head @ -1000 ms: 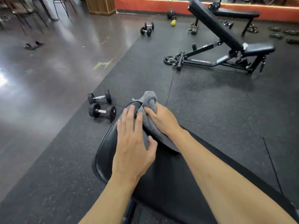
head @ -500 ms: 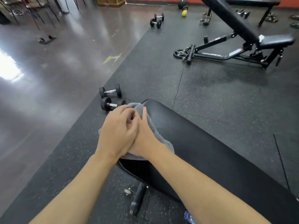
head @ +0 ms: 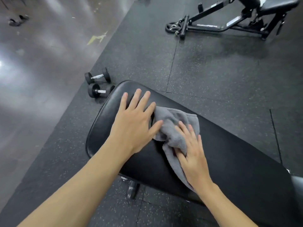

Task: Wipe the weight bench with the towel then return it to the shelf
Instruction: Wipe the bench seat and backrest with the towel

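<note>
Towel bunched under one hand, mid-wipe on the bench pad

The right hand [head: 191,154] lies flat with fingers spread, pressing the crumpled grey terry towel [head: 173,126] onto the black padded vinyl bench [head: 229,154], roughly mid-pad; the left hand [head: 136,122] rests spread and flat on bare vinyl just beside it, thumb touching the cloth's edge. The towel is wadded rather than laid open, so a stroke would likely cover only a narrow strip and leave streaks or missed patches, especially at the rounded end. With only palm pressure on it, the cloth could slip out and drop off the side to the speckled rubber floor [head: 213,76], dirtying it before it goes to the shelf, which is not in view. Two black dumbbells [head: 97,83] lie near the bench end, a tripping risk on walking off.
</note>
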